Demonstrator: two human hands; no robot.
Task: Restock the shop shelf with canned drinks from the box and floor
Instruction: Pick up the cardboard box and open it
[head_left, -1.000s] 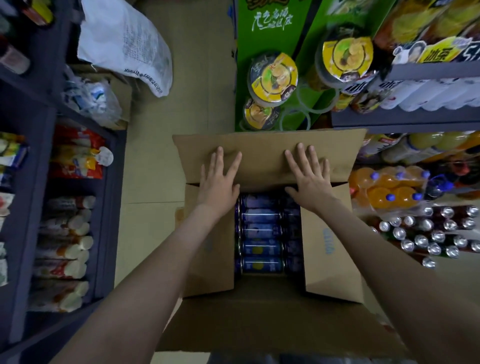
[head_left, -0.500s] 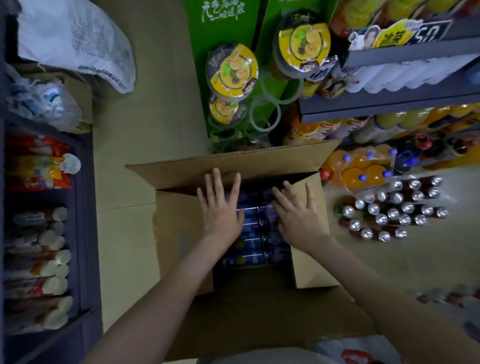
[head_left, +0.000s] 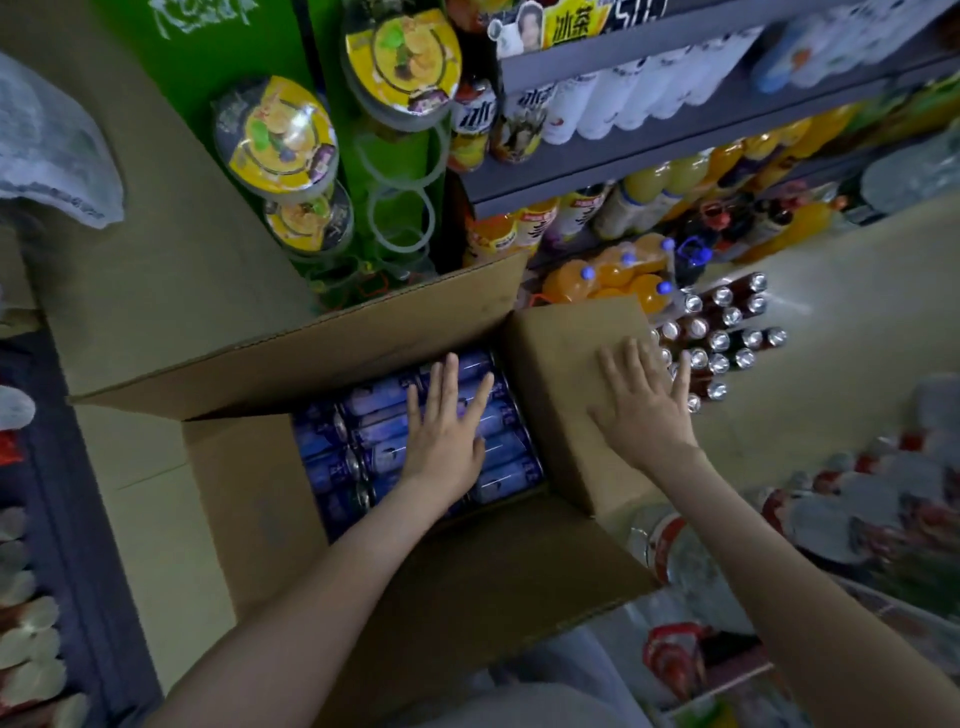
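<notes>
1. Opened wide on the floor (head_left: 841, 332): the box (head_left: 244, 499), with far flap (head_left: 322, 353) thrown back toward the green display and right flap (head_left: 561, 364) folded outward.
2. Packed tight inside, lying on their sides in rows from the box's left wall across to its right wall: the blue cans (head_left: 374, 431). Looks like a full top layer, with no gap to be seen.
3. Left hand (head_left: 447, 441): laid flat on top of those cans toward the box's right wall, fingers straight and spread, gripping nothing.
4. Right hand (head_left: 641, 410): pressed palm-down on the right flap near its outer edge, fingers splayed. Nothing held there either.
5. Standing upright on the floor just past that flap's outer edge: the floor cans (head_left: 727, 338), a dark cluster with silver tops, close by a pack of orange bottles (head_left: 613, 280).
6. Up at the shelf (head_left: 623, 171): tiers crowded with bottles. Impossible to tell from here where a slot for cans might be.
7. Progress, as a judgement: box opened and flaps out of the way, so access sorted, but restocking proper not yet begun.
8. Left to do, by the look of it: lifting blue cans out of the box, setting them on the shelf, then clearing the floor cluster too. Nearly the whole job ahead.
</notes>
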